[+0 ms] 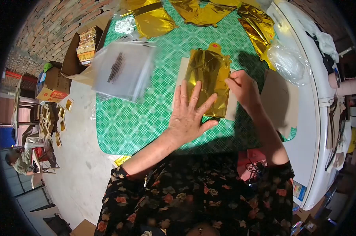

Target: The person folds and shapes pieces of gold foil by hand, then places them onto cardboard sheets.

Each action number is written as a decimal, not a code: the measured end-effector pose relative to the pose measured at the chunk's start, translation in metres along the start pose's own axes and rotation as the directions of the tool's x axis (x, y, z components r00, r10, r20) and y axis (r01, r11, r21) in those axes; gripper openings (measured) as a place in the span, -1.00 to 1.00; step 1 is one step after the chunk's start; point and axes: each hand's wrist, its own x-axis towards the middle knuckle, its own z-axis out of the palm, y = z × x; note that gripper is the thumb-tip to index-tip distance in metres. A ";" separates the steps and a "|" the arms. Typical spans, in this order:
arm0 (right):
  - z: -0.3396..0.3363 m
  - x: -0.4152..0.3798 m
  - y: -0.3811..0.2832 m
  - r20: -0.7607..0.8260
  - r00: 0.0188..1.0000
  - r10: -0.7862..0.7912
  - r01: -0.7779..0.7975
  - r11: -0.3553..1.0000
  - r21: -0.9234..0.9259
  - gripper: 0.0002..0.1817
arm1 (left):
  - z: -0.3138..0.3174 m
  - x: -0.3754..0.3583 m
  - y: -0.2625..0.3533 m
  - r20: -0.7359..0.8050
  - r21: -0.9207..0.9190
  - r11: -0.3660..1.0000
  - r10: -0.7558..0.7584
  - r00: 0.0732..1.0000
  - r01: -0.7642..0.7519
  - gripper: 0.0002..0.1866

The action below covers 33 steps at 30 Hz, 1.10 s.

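A folded gold foil sheet (207, 70) lies on a pale card (182, 72) on the green checked tablecloth (125, 133). My left hand (187, 114) rests flat on the foil's lower left part, its fingers spread. At the foil's right edge is my right hand (243, 88), with thumb and fingers pinched together; what they hold, if anything, is too small to make out. A small gold tab with a red mark (214, 47) sticks out at the foil's top.
Clear plastic bags (125, 70) lie at the table's left. More gold foil (203, 13) lies along the far edge, with a clear bag of white material (289, 65) at the right. Cardboard boxes (54, 80) stand at the left. Another person (22, 161) sits far left.
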 end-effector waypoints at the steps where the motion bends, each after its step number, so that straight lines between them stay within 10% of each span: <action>1: -0.001 0.010 -0.006 0.018 0.999 -0.042 0.042 0.999 -0.017 -0.72 | 0.000 0.000 0.000 0.000 0.002 1.000 0.001 1.000 -0.001 -0.14; 8: -0.013 0.058 -0.002 0.361 0.908 0.215 -0.303 0.930 0.209 -0.74 | 0.000 -0.001 0.000 -0.019 -0.018 1.000 0.004 1.000 -0.005 -0.14; 20: -0.008 0.061 0.009 0.342 0.933 0.113 -0.257 0.874 0.411 -0.75 | 0.002 -0.001 -0.001 -0.001 -0.025 1.000 -0.003 1.000 0.003 -0.17; 29: 0.002 0.048 0.006 -0.195 0.971 -0.141 0.155 0.986 0.057 -0.72 | 0.003 -0.002 -0.001 -0.017 -0.015 1.000 0.006 1.000 -0.006 -0.20; 33: -0.011 0.010 -0.034 -0.099 0.913 -0.395 0.380 0.914 -0.145 -0.71 | 0.003 -0.001 -0.001 -0.023 -0.020 1.000 0.005 1.000 -0.006 -0.19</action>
